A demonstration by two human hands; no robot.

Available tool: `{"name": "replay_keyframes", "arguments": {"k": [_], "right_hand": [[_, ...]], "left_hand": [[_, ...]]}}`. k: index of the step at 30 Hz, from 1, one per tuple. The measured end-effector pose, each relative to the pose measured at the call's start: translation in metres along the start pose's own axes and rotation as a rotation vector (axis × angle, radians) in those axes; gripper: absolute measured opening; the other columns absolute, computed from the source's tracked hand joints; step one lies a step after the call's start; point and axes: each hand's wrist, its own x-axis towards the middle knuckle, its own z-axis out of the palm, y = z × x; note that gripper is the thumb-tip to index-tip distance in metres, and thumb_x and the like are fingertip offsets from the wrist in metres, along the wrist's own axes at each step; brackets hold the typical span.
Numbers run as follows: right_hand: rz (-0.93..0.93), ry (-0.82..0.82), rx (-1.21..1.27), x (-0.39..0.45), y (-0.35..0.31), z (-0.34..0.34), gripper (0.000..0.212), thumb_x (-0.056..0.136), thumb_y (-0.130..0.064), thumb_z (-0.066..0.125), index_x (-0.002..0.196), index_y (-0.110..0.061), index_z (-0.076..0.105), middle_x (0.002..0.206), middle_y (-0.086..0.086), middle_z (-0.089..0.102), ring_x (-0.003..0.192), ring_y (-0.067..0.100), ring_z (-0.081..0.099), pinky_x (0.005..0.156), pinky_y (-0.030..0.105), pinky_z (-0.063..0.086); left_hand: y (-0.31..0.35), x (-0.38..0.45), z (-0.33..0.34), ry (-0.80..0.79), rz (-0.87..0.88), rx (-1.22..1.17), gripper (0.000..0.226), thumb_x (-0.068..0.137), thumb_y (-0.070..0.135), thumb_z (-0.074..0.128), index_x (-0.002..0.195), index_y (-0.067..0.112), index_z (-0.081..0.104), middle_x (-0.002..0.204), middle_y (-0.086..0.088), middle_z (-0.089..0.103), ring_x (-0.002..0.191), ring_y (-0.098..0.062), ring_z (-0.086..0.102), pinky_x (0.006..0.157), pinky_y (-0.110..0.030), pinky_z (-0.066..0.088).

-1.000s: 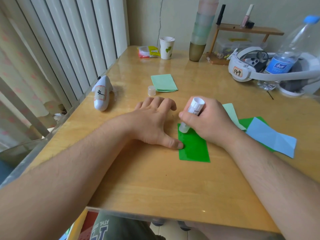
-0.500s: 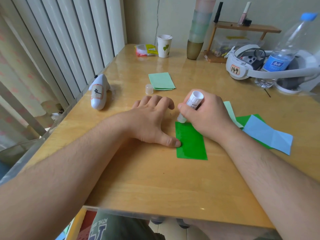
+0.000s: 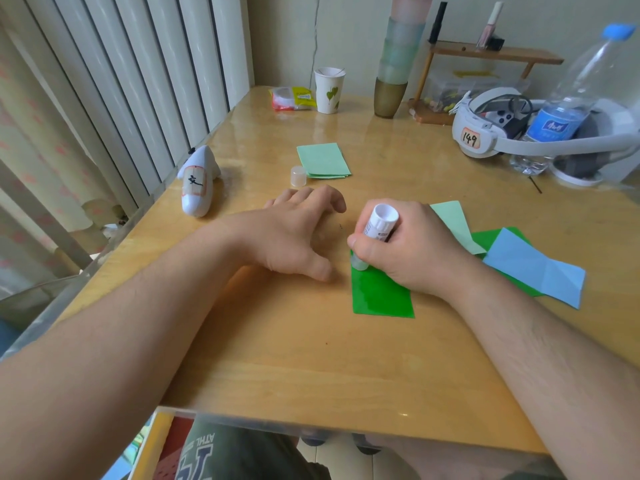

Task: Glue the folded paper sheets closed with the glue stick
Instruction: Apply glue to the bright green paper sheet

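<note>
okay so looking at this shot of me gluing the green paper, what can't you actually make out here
All in the head view:
- Far end of the dark green sheet: covered by the right hand.
- Glue stick tip: partly behind the thumb, so contact with the paper is unclear.
- Second dark green sheet: mostly under the light blue paper.
- Glue stick label print: too small to read.
- Water bottle: its base sits behind the white headset.

Two hands work over the bench: the left hand and the right hand. One glue stick sits in the right hand, and one loose cap lies beyond the left. Paper lies in five spots: dark green sheet under the right hand, pale green stack beyond both hands, perhaps several sheets, then pale green sheet, second dark green sheet and blue sheet right of the right hand.
</note>
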Motion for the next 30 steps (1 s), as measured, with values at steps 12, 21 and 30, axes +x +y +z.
{"name": "replay_keyframes", "arguments": {"k": [12,21,30], "right_hand": [[-0.025,-0.169,0.113,-0.009,-0.004,-0.003,0.017,0.073,-0.038,0.071,0.072,-0.023,0.064,0.059,-0.013,0.056,0.058,0.005,0.048,0.060,0.027,0.039],[-0.018,0.083,0.357,-0.002,0.002,-0.009,0.028,0.074,-0.035,0.071,0.072,-0.008,0.061,0.069,0.019,0.058,0.065,0.017,0.051,0.063,0.034,0.042],[0.023,0.046,0.039,-0.001,0.007,0.002,0.020,0.086,-0.038,0.077,0.076,-0.024,0.065,0.061,-0.013,0.058,0.059,0.006,0.050,0.057,0.024,0.040]], "left_hand": [[-0.001,0.001,0.000,0.054,-0.024,-0.068,0.067,0.067,0.058,0.066,0.125,0.042,0.037,0.127,0.014,0.041,0.124,-0.018,0.032,0.114,-0.044,0.033],[-0.004,0.005,0.005,0.108,0.011,0.007,0.061,0.082,0.053,0.076,0.128,0.041,0.038,0.131,0.015,0.039,0.127,-0.018,0.030,0.111,-0.042,0.032],[-0.006,0.010,0.008,0.201,0.025,-0.020,0.032,0.097,0.051,0.060,0.120,0.039,0.040,0.123,0.014,0.044,0.117,-0.018,0.037,0.110,-0.042,0.033]]}}
